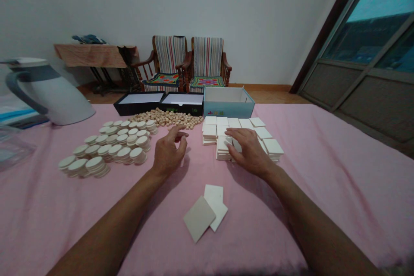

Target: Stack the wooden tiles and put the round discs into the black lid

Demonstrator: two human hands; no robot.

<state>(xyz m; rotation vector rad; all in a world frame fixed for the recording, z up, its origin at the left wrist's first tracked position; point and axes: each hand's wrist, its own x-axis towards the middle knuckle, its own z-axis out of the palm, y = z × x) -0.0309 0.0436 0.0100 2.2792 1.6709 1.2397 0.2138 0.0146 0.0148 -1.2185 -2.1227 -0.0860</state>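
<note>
My left hand hovers over the pink cloth between the round discs and the square cards. Its fingers are loosely bent with the thumb apart, and nothing shows in it. On the left, stacks of white round discs stand in rows. Over the front of the stacked white square cards is my right hand, fingers stretched and thumb spread; whether it touches them I cannot tell. Nearer to me lie a few loose square cards, overlapping, one greyish and the others white.
Small wooden beads are heaped before two black trays. A light blue box stands behind the cards. At left is a white jug with a grey handle. Two chairs stand beyond the pink-covered table.
</note>
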